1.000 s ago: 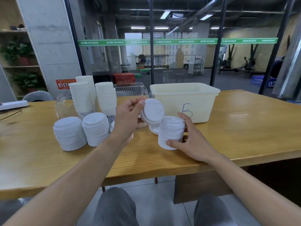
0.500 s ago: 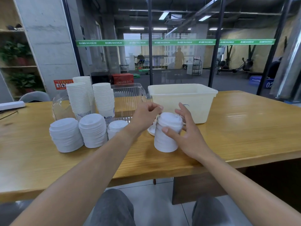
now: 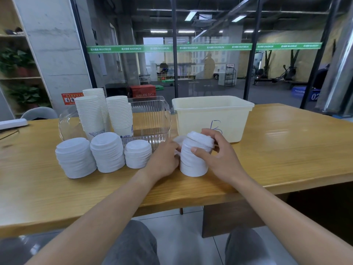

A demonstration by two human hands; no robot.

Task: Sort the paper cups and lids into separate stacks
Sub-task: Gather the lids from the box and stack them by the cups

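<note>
**A:** What have the hands got right now?

**B:** From my feed, both are on the stack of lids (image 3: pixel 193 159) standing on the tabletop (image 3: pixel 286 150) near its front edge. The right hand (image 3: pixel 219 157) wraps it from the right — thumb across the front, fingers curled round the back near the top. The left hand (image 3: pixel 166 159) presses in from the left side with its fingers curled against the stack; I can't see those fingertips well, they sit behind the lids.

**A:** Is the stack straight?

**B:** Not quite. The top lid (image 3: pixel 200 138) sits tilted and pushed off toward the right. 1 loose lid (image 3: pixel 178 139) lies flat just behind the stack, partly hidden by it.

**A:** And the rest of the lids?

**B:** 3 more lid stacks to the left, in a row: a big one at the far left (image 3: pixel 75 157), a second just beside it (image 3: pixel 108 152), and a shorter third (image 3: pixel 138 153) close to the left hand.

**A:** Cups?

**B:** 3 tall stacks of paper cups behind those lids — front left (image 3: pixel 89 115), back (image 3: pixel 94 92) and right (image 3: pixel 119 113). They stand at the left end of a clear plastic tray (image 3: pixel 152 119); whether in it or against it I can't tell.

**A:** Anything else?

**B:** A cream plastic bin (image 3: pixel 212 115) behind the hands, with a blue mark on its front.
</note>
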